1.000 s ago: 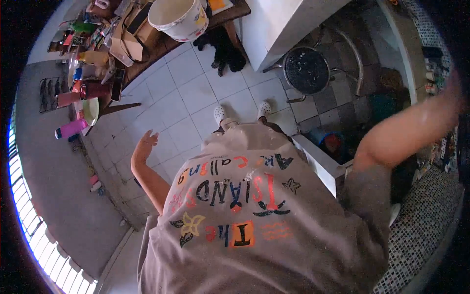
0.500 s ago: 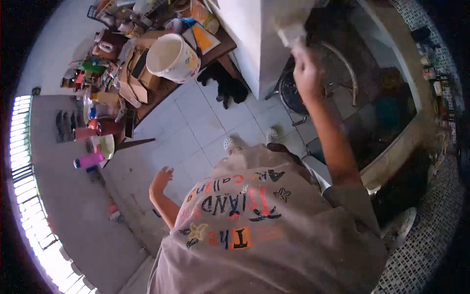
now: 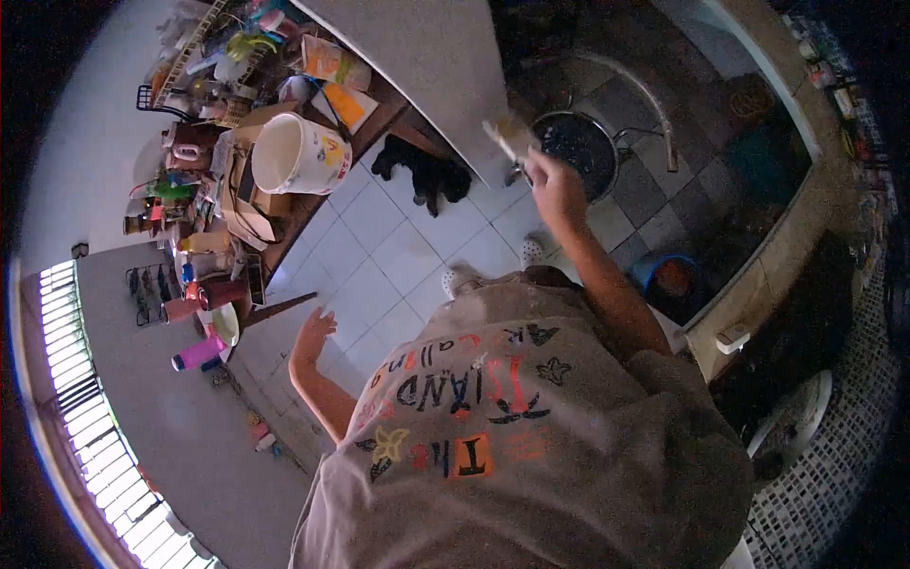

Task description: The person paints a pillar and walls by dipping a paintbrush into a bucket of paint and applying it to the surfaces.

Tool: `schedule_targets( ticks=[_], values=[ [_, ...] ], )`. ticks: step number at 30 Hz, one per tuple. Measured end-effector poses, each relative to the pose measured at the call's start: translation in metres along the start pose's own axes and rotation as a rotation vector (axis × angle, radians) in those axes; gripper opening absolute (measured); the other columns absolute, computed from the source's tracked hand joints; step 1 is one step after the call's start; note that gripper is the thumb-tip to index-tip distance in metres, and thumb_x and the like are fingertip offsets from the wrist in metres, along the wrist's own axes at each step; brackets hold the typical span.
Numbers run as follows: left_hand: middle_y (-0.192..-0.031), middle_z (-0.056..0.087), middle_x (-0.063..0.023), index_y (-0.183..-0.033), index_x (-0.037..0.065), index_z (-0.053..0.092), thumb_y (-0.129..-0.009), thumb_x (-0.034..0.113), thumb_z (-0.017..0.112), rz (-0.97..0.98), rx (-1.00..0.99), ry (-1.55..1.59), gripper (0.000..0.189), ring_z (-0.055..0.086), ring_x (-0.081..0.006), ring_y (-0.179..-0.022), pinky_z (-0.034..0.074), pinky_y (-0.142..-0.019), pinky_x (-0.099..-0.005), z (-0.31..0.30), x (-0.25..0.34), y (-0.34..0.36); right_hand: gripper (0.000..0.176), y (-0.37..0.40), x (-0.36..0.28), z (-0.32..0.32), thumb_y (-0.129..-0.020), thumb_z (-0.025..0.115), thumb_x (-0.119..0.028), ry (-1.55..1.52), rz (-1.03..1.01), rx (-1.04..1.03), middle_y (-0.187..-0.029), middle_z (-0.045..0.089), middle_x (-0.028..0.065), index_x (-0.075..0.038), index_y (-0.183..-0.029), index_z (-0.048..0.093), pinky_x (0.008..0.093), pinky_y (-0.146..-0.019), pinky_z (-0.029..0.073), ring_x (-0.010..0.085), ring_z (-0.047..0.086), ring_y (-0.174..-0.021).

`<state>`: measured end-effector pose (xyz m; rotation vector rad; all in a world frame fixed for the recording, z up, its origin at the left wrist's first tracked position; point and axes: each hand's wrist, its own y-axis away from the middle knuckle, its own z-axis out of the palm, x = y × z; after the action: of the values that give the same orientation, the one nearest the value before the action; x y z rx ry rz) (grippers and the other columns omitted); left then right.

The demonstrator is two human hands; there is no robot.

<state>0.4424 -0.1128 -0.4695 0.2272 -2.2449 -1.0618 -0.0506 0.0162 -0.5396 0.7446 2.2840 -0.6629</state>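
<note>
My right hand (image 3: 561, 194) is closed around the handle of a wide paintbrush (image 3: 513, 138). Its pale bristles point up and left, close to the lower corner of the white wall (image 3: 427, 66). Down at my left side hangs my left hand (image 3: 313, 339), empty, with its fingers apart above the tiled floor. A white bucket (image 3: 322, 163) with coloured print stands on the cluttered wooden table, some way beyond my left hand.
A black furry animal (image 3: 427, 175) lies on the tiles beside the table (image 3: 391, 106). Near my right hand stands a round dark seat (image 3: 580, 156) with a metal frame. A blue tub (image 3: 654, 268) is at the right. Bottles and boxes crowd the table.
My right hand has come down and to the left with the paintbrush, from higher on the wall. The view has shifted, and my left hand still hangs open.
</note>
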Motion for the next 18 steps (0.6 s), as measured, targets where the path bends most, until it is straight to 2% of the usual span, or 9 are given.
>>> schedule_targets(
  ticks=[2,3,5,6,8,11,13,17,18],
  values=[
    [-0.092,0.061,-0.0072,-0.122,0.004,0.041,-0.083,0.035,0.054,-0.125,-0.046,0.216,0.051,0.057,-0.0148,-0.081,0.042,-0.068,-0.0298,-0.002,-0.029,-0.012,0.025,-0.031,-0.032,-0.044,-0.083,0.056,-0.016,-0.143,-0.081,0.167,-0.079,0.059,0.0148,-0.007,-0.106,0.06,0.037,-0.06,0.044,0.0307,0.057,-0.069],
    [-0.092,0.061,-0.0072,-0.122,0.004,0.041,-0.083,0.035,0.054,-0.141,-0.047,0.219,0.051,0.057,-0.0148,-0.081,0.042,-0.068,-0.0298,0.002,-0.033,-0.008,0.028,-0.047,-0.05,-0.064,-0.083,0.058,-0.017,-0.075,-0.112,0.262,-0.077,0.057,0.0134,-0.007,-0.109,0.058,0.0373,-0.058,0.043,0.0295,0.055,-0.066],
    [-0.093,0.061,-0.0073,-0.124,0.005,0.04,-0.083,0.036,0.053,-0.072,-0.037,0.02,0.053,0.057,-0.016,-0.08,0.042,-0.068,-0.0314,0.013,-0.036,-0.006,0.018,-0.081,-0.071,-0.08,-0.083,0.057,-0.014,-0.249,-0.283,0.536,-0.078,0.058,0.0097,-0.008,-0.1,0.061,0.0337,-0.061,0.044,0.0263,0.056,-0.07],
    [-0.093,0.061,-0.0073,-0.124,0.005,0.04,-0.083,0.036,0.053,-0.084,-0.037,0.029,0.053,0.057,-0.016,-0.08,0.042,-0.068,-0.0314,0.02,-0.032,-0.003,0.018,-0.093,-0.073,-0.076,-0.083,0.057,-0.014,-0.251,-0.284,0.521,-0.078,0.058,0.0097,-0.008,-0.1,0.061,0.0337,-0.061,0.044,0.0263,0.056,-0.07],
    [-0.095,0.06,-0.0073,-0.126,0.007,0.038,-0.083,0.039,0.054,-0.072,0.001,-0.094,0.056,0.057,-0.0172,-0.08,0.042,-0.07,-0.034,0.031,-0.026,-0.002,0.019,-0.116,-0.075,-0.065,-0.081,0.059,-0.012,-0.101,-0.481,0.557,-0.077,0.057,0.0093,-0.006,-0.099,0.06,0.034,-0.061,0.044,0.0268,0.056,-0.07],
    [-0.095,0.06,-0.007,-0.127,0.009,0.038,-0.081,0.043,0.054,-0.031,-0.083,0.066,0.06,0.057,-0.0184,-0.08,0.041,-0.073,-0.0366,0.04,-0.027,0.001,0.029,-0.108,-0.052,-0.016,-0.08,0.059,-0.008,-0.071,-0.48,0.438,-0.081,0.056,0.0098,-0.012,-0.108,0.056,0.0369,-0.061,0.045,0.0299,0.055,-0.072],
    [-0.095,0.061,-0.0068,-0.127,0.01,0.038,-0.081,0.043,0.054,-0.064,-0.056,0.069,0.059,0.057,-0.0177,-0.081,0.04,-0.074,-0.0369,0.042,-0.019,0.006,0.032,-0.091,-0.031,0.008,-0.08,0.057,-0.008,-0.067,-0.472,0.402,-0.083,0.055,0.0104,-0.013,-0.112,0.055,0.0377,-0.061,0.045,0.0303,0.055,-0.073],
    [-0.097,0.061,-0.0063,-0.128,0.01,0.037,-0.083,0.038,0.054,-0.09,-0.054,0.089,0.056,0.056,-0.0161,-0.085,0.04,-0.076,-0.035,0.028,-0.039,0.004,0.042,-0.034,0.024,0.04,-0.077,0.055,-0.007,0.15,-0.344,0.013,-0.084,0.056,0.0138,-0.016,-0.118,0.05,0.0416,-0.063,0.046,0.0331,0.056,-0.074],
    [-0.097,0.061,-0.0063,-0.128,0.01,0.037,-0.083,0.038,0.054,-0.089,-0.058,0.092,0.056,0.056,-0.0161,-0.085,0.04,-0.076,-0.035,0.022,-0.042,0.002,0.045,-0.014,0.046,0.053,-0.075,0.055,-0.006,0.248,-0.263,-0.16,-0.087,0.056,0.0156,-0.015,-0.118,0.05,0.0422,-0.063,0.046,0.0337,0.057,-0.077]
  ],
)
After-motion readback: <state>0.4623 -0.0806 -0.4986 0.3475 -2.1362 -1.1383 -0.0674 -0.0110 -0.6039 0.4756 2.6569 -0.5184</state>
